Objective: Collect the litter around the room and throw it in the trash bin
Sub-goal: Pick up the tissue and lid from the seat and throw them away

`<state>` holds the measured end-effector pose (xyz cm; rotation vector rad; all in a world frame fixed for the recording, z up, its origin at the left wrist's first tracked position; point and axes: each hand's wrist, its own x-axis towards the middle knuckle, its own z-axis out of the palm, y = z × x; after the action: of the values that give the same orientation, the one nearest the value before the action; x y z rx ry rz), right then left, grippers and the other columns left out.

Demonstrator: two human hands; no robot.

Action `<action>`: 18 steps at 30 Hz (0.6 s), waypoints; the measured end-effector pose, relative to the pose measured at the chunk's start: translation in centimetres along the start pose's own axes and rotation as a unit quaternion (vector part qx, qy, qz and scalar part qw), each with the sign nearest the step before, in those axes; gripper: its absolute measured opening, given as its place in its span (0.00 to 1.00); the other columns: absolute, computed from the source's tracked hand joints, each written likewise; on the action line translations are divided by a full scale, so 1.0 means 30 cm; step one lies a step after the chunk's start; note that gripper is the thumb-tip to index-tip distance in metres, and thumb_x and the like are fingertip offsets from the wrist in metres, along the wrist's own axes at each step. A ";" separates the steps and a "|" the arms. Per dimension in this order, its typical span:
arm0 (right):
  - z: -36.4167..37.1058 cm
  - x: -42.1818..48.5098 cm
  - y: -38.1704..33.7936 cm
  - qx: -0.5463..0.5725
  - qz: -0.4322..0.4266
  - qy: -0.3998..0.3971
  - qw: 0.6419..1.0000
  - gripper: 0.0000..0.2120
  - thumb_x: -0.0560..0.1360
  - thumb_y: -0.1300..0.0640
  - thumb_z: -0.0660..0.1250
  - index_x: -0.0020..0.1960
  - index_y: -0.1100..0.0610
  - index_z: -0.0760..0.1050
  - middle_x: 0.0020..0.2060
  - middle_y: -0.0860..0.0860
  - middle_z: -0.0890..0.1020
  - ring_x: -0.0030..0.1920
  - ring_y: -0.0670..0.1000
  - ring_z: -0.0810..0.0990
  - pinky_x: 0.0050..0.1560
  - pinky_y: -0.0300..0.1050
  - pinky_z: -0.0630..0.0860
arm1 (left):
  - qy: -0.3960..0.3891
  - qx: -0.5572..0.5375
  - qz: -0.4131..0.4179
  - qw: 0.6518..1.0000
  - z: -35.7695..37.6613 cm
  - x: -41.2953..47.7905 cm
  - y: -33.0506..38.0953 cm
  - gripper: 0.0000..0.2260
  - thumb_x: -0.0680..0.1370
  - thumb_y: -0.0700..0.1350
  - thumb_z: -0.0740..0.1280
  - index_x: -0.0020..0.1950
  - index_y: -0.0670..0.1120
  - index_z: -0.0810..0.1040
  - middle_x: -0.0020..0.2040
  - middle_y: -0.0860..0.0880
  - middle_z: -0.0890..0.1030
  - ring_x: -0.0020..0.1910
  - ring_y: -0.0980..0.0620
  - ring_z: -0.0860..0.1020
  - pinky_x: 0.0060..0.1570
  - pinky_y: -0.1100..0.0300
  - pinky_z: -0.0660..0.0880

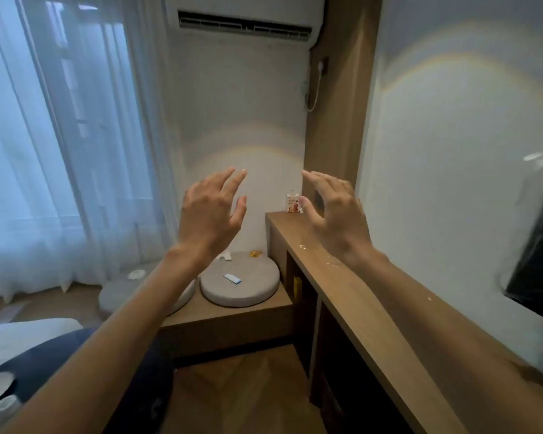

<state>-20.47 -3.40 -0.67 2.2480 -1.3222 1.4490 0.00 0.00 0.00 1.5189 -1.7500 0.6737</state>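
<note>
left hand (210, 214) raised, fingers spread, right hand (336, 211) likewise, both empty

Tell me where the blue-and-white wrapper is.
Head view, lower centre: the wrapper lies on the right round grey cushion, just left of the wooden desk.

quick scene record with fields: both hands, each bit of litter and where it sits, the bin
left hand: raised, fingers spread, holds nothing
right hand: raised, fingers relaxed, holds nothing
small carton: upright at far end of wooden ledge
grey cushion: carries blue and white wrapper, white scrap, orange piece
second cushion: white round piece on top
trash bin: not in view
</note>
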 end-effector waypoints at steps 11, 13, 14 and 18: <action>0.443 0.160 0.258 0.000 0.005 -0.074 0.997 0.21 0.79 0.48 0.61 0.72 0.46 0.66 0.67 0.45 0.73 0.69 0.48 0.67 0.67 0.52 0.66 | -0.016 0.029 -0.016 0.999 0.447 0.140 -0.230 0.21 0.79 0.48 0.60 0.72 0.48 0.67 0.67 0.46 0.74 0.64 0.46 0.73 0.62 0.49 0.70; 0.553 0.220 0.323 0.000 -0.003 -0.088 0.996 0.21 0.79 0.48 0.61 0.72 0.47 0.67 0.68 0.46 0.73 0.69 0.49 0.67 0.68 0.51 0.65 | -0.025 0.036 -0.028 0.999 0.559 0.182 -0.268 0.21 0.80 0.49 0.60 0.72 0.48 0.66 0.67 0.46 0.73 0.65 0.47 0.73 0.62 0.49 0.69; 0.607 0.256 0.353 0.001 -0.008 -0.098 0.995 0.21 0.79 0.49 0.61 0.72 0.48 0.67 0.68 0.47 0.73 0.69 0.49 0.67 0.68 0.50 0.65 | -0.032 0.040 -0.035 0.998 0.615 0.208 -0.288 0.21 0.79 0.49 0.60 0.72 0.48 0.66 0.68 0.46 0.73 0.65 0.47 0.73 0.62 0.49 0.69; 0.823 0.412 0.454 0.002 -0.040 -0.143 0.989 0.22 0.79 0.49 0.62 0.72 0.49 0.67 0.68 0.48 0.73 0.69 0.50 0.68 0.67 0.48 0.66 | -0.065 0.058 -0.059 0.994 0.811 0.316 -0.379 0.21 0.79 0.48 0.61 0.72 0.46 0.68 0.67 0.44 0.74 0.65 0.46 0.73 0.63 0.49 0.68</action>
<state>-12.58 -32.28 -7.83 2.5532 -1.2850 1.1355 6.37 -26.54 -8.10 1.7654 -1.7254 0.6382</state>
